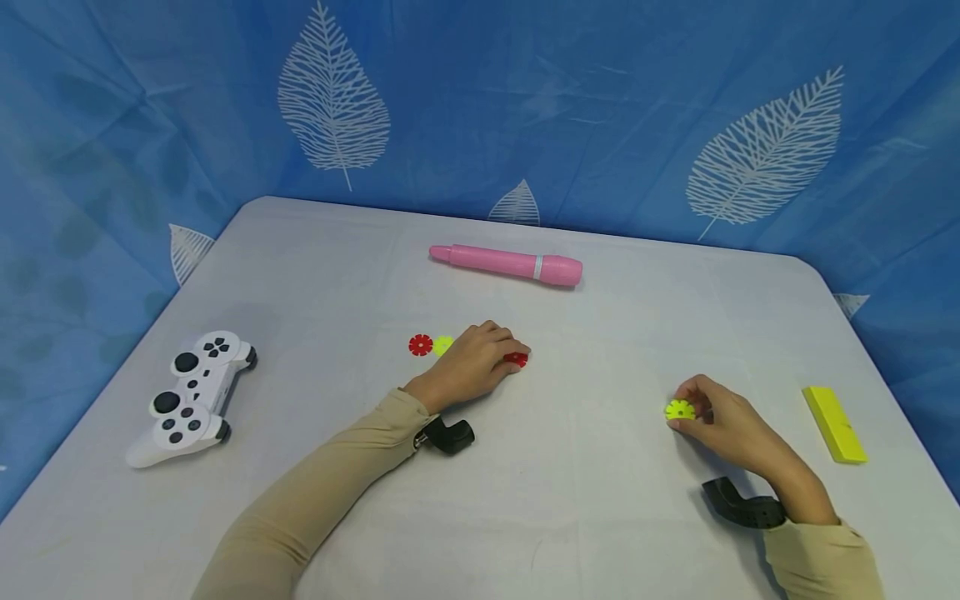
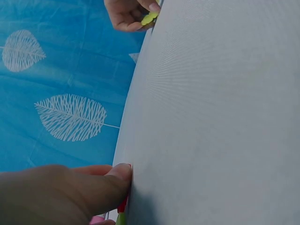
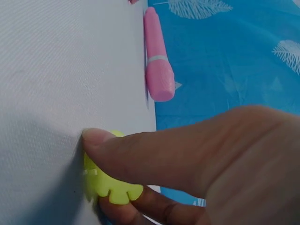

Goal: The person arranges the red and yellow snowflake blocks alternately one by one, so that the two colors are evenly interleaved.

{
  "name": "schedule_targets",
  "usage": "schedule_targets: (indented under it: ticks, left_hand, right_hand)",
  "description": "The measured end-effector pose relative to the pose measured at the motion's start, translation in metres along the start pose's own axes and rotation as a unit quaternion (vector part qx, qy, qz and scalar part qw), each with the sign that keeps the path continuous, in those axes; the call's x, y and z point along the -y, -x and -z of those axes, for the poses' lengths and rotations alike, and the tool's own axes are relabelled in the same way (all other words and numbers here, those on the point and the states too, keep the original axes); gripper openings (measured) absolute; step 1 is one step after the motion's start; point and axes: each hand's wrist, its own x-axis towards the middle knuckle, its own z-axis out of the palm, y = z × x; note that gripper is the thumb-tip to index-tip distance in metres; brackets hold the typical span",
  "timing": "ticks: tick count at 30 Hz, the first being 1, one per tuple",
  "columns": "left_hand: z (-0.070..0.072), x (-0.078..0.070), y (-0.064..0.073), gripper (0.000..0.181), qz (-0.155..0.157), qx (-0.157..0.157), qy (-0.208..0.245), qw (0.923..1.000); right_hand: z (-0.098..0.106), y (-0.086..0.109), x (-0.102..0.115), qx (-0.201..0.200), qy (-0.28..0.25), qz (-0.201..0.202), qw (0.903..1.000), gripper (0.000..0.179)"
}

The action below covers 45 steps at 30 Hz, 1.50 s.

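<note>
My left hand [image 1: 468, 364] is low over the middle of the white table, its thumb and fingers around a red interlocking disc [image 1: 517, 359] lying on the cloth. Just left of that hand are another red disc [image 1: 421, 344] and a yellow-green disc [image 1: 442, 344], the latter partly covered by the hand. On the right side, my right hand [image 1: 731, 425] pinches a notched yellow-green interlocking disc [image 1: 680, 409] between thumb and fingers. The right wrist view shows the thumb across this disc [image 3: 119, 190], close to the table surface.
A white game controller [image 1: 193, 400] lies at the table's left. A pink pen-shaped object [image 1: 506, 263] with a pale band lies at the back. Right of my right hand is a yellow block [image 1: 835, 425]. A blue leaf-print curtain [image 1: 600, 108] hangs behind the table.
</note>
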Motion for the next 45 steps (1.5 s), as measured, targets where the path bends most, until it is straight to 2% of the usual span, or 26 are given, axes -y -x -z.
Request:
schedule_targets:
  ticks: [9, 14, 22, 27, 31, 37, 45]
  left_hand:
    - [0.001, -0.002, 0.000, 0.025, 0.013, -0.006, 0.020, 0.9997]
    - [0.000, -0.001, 0.000, 0.026, 0.009, -0.016, 0.029, 0.9994]
    - [0.000, -0.001, 0.000, 0.027, 0.015, -0.018, 0.036, 0.9991]
    - [0.002, -0.002, -0.001, 0.027, 0.014, -0.021, 0.036, 0.9990]
    - [0.002, -0.002, -0.001, 0.027, 0.011, -0.021, 0.038, 0.9990]
    - [0.002, 0.000, 0.000, 0.026, 0.014, -0.026, 0.035, 0.9990]
    - [0.001, 0.000, 0.000, 0.025, 0.013, -0.013, 0.037, 0.9991]
  right_hand:
    - [-0.002, 0.001, 0.000, -0.001, -0.005, 0.035, 0.9994, 0.021]
    - [-0.002, 0.001, -0.002, -0.003, -0.010, 0.059, 0.9982, 0.019]
    - [-0.003, 0.000, -0.001, -0.011, -0.007, 0.066, 0.9977, 0.018]
    - [-0.005, -0.001, 0.003, -0.034, -0.008, 0.077, 0.9964, 0.022]
    - [-0.011, -0.001, 0.009, -0.058, -0.025, 0.093, 0.9937, 0.026]
    - [-0.030, -0.011, 0.026, -0.067, -0.067, 0.109, 0.9895, 0.028]
    - [-0.045, -0.032, 0.060, -0.056, -0.108, 0.095, 0.9881, 0.028]
